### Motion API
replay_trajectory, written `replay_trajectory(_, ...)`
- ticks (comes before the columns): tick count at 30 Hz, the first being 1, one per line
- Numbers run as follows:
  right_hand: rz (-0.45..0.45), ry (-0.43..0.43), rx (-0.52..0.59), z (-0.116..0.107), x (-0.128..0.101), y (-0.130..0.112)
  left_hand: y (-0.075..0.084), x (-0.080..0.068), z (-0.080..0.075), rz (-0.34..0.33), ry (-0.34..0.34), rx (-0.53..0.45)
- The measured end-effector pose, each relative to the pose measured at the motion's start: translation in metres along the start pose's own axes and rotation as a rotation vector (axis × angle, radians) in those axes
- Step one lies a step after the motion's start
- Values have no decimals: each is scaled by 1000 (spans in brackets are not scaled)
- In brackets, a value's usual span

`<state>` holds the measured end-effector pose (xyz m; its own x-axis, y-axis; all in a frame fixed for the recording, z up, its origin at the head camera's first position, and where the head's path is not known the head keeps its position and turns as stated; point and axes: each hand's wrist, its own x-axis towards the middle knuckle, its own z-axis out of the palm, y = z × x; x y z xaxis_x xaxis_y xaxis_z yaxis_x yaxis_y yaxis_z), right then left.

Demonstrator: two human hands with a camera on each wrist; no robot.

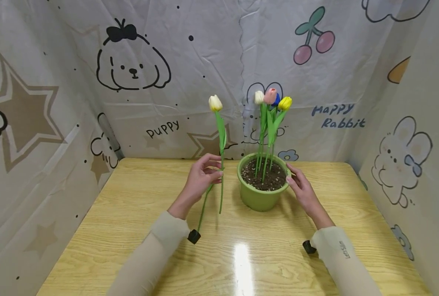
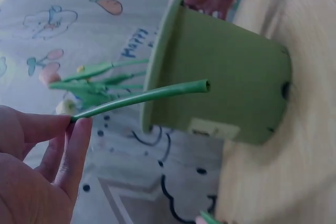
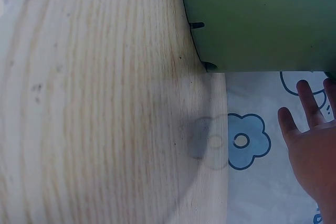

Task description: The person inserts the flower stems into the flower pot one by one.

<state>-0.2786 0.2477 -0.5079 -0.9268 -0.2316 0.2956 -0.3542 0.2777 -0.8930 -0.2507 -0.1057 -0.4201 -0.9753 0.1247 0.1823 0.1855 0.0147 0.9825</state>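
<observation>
Now the left hand (image 1: 200, 177) is pinching a tulip (image 1: 219, 139) while the right hand (image 1: 302, 190), fingers straight, is steadying the pot (image 1: 260, 197); a loose pinch could drop the stem.

We cannot see how the right hand (image 3: 314, 145) meets the pot (image 3: 257, 19); the frame's edge cuts both off.

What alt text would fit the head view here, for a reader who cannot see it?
A person's left hand pinches the stem of a white tulip, holding it upright beside a green pot on a wooden table. The right hand rests straight fingers against the pot's rim; four tulips stand in its soil.
</observation>
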Motion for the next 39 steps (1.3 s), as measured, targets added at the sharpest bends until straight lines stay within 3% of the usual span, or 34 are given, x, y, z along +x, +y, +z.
replay_trajectory(9,4,2,13,0,1,0,19,19,31,83,-24,-8)
replay_trajectory(27,3,16,21,2,2,0,43,51,97,233,-98,-16)
replay_trajectory(39,-4,13,10,1,2,2,37,72,128,354,-56,9)
